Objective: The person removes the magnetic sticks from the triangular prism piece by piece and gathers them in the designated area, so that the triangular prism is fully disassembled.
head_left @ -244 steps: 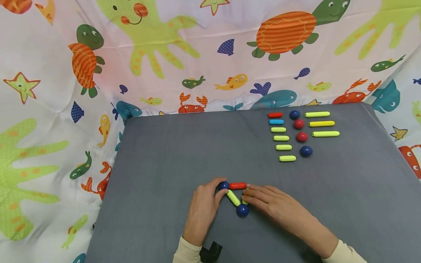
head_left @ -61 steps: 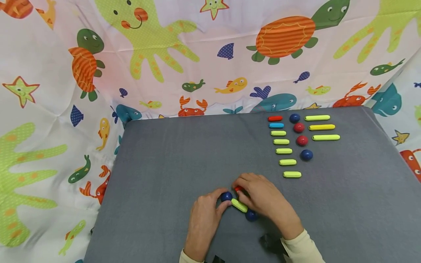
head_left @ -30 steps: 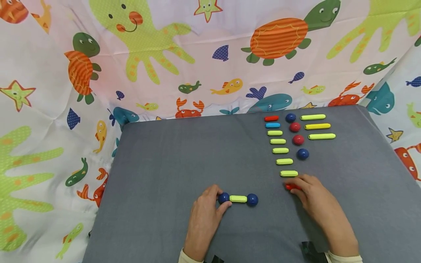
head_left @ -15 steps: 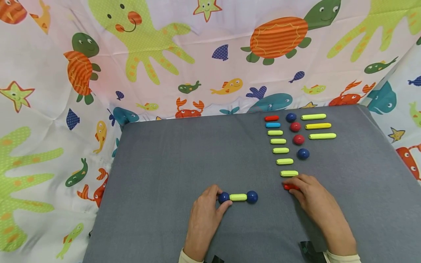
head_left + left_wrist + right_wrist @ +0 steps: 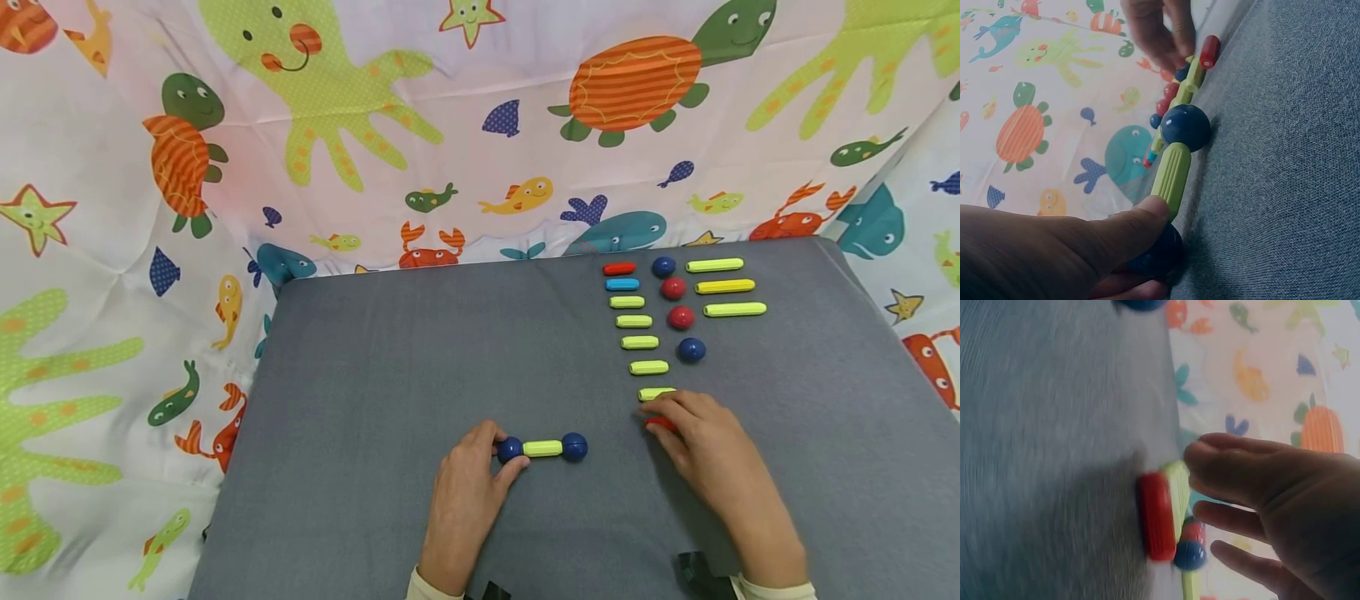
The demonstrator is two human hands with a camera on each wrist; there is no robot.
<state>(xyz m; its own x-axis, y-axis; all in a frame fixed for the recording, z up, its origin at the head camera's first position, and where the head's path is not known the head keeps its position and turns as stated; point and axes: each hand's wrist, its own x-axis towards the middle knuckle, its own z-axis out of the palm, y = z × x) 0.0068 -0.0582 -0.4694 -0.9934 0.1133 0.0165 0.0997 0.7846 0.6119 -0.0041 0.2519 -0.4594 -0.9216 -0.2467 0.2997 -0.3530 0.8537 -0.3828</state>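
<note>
My left hand [image 5: 462,498] pinches a blue ball [image 5: 510,450] between thumb and fingers. A short yellow-green rod [image 5: 542,448] joins it to a second blue ball [image 5: 574,447], making a barbell shape. Off to the right, my right hand [image 5: 708,442] hovers at the near end of a column of short rods. Below its fingers lies a red rod [image 5: 1159,517], partly hidden in the head view. In the right wrist view the fingertips [image 5: 1200,456] are apart from that rod. Beside it is a yellow-green rod [image 5: 654,394], its right end under the fingers.
Several short rods form a column farther back, including a blue rod [image 5: 622,285] and another red rod [image 5: 618,269]. Right of it stand red balls [image 5: 681,317], blue balls [image 5: 691,350] and longer rods [image 5: 735,309]. A patterned cloth [image 5: 420,125] hangs behind the grey table [image 5: 375,375].
The red rod came off the left hand's assembly, went right with the right hand, and was released below the column. Another yellow-green rod joined the column earlier. The remaining barbell turned level.
</note>
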